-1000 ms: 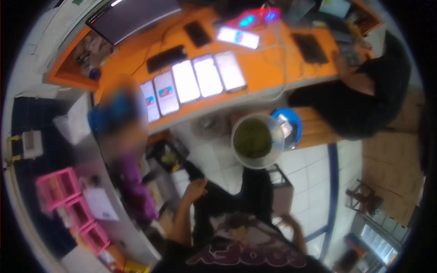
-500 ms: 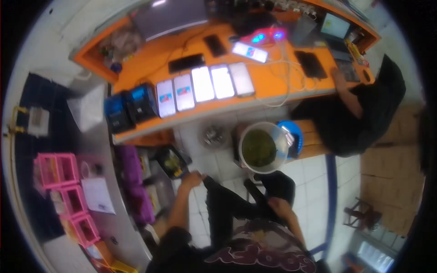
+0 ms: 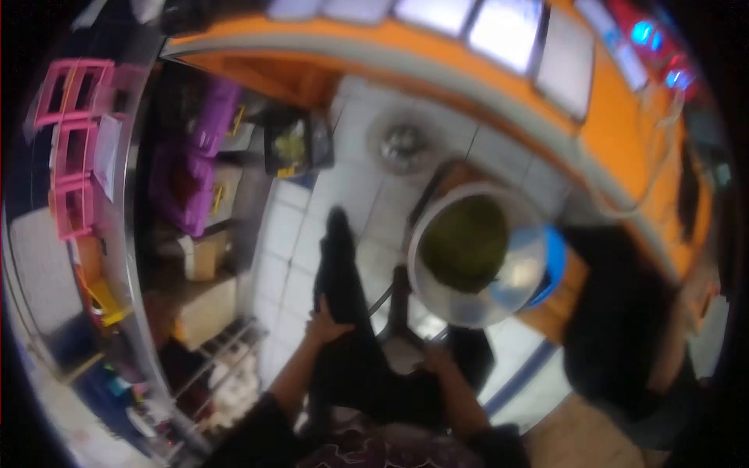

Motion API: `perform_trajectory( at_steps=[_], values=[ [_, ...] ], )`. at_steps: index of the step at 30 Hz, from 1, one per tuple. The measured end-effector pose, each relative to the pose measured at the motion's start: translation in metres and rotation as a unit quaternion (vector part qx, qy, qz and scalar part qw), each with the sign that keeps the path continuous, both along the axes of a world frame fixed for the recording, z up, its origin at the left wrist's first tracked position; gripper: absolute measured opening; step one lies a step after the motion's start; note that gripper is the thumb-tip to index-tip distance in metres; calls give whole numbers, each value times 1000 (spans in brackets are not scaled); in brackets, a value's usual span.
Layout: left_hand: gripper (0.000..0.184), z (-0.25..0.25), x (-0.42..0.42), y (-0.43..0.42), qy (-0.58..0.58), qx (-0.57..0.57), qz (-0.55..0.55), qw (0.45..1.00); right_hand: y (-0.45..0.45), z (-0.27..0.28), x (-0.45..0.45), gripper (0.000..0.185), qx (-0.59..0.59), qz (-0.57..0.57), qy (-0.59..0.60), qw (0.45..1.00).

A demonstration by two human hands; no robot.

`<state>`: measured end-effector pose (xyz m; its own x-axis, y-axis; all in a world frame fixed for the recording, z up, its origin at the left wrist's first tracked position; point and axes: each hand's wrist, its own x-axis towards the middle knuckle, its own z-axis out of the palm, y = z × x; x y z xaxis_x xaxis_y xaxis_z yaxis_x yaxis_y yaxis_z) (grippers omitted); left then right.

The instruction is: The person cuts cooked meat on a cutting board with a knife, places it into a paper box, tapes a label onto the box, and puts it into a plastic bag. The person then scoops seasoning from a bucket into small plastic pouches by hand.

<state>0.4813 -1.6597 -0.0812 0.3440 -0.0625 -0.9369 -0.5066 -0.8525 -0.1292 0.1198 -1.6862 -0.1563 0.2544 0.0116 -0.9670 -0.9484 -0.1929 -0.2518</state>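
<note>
My left hand is over my dark-clothed left thigh, with thumb and fingers apart and nothing seen in it. My right hand rests by my right thigh, its fingers blurred. Beyond my knees stands a round translucent tub with a dark green mass inside. A blue basin sits partly behind the tub. Neither hand touches them.
Lit phones lie along the orange desk. A bowl is on the floor beside a black crate. Purple bins and pink baskets are at left. A co-worker's arm shows at right.
The view has turned and dropped toward the floor, so the desk and phones now sit higher and further right. My left hand's fingers have spread; my right hand has moved in beside my thigh.
</note>
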Motion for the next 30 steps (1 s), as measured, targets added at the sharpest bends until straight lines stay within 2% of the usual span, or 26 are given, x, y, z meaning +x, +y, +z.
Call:
perform_trajectory(
  at_steps=[3, 5, 8, 9, 10, 12, 13, 18, 20, 24, 26, 30],
  values=[
    [141, -6, 6, 25, -14, -10, 16, 1000, 34, -48, -18, 120, 65, -51, -47, 996],
    [137, -6, 14, 31, -26, -30, 29, 999, 42, -64, -10, 123, 24, -112, -1, 993],
    [136, 6, 31, 13, -25, -39, 41, 998, 27, -75, 17, 119, 21, -121, -17, 992],
    [136, 8, 38, 7, -32, -44, 41, 998, 24, -84, 28, 112, -7, -65, -63, 996],
    [135, 10, 43, 2, -34, -46, 31, 998, 18, -82, 42, 112, -11, -65, -69, 995],
    [134, 15, 51, -12, -37, -52, 26, 998, 3, -67, 65, 106, 19, -134, -120, 984],
    [133, 19, 55, -21, -44, -43, 13, 998, 6, -73, 77, 104, -15, -108, -181, 977],
    [133, 5, 81, -44, -93, -86, -36, 991, -25, -87, 131, 101, -91, -130, -234, 959],
    [132, 3, 90, -63, -105, -98, -85, 986, -54, -63, 150, 104, -64, -155, -225, 960],
    [131, -15, 104, -88, -111, -138, -107, 978, -57, -46, 158, 101, -144, -153, -259, 943],
    [130, -25, 106, -86, -138, -163, -97, 972, -49, -35, 164, 96, -233, -79, -214, 945],
    [124, -39, 108, -75, -125, -206, -70, 968, -43, -40, 169, 91, -242, -75, -173, 952]
  ],
)
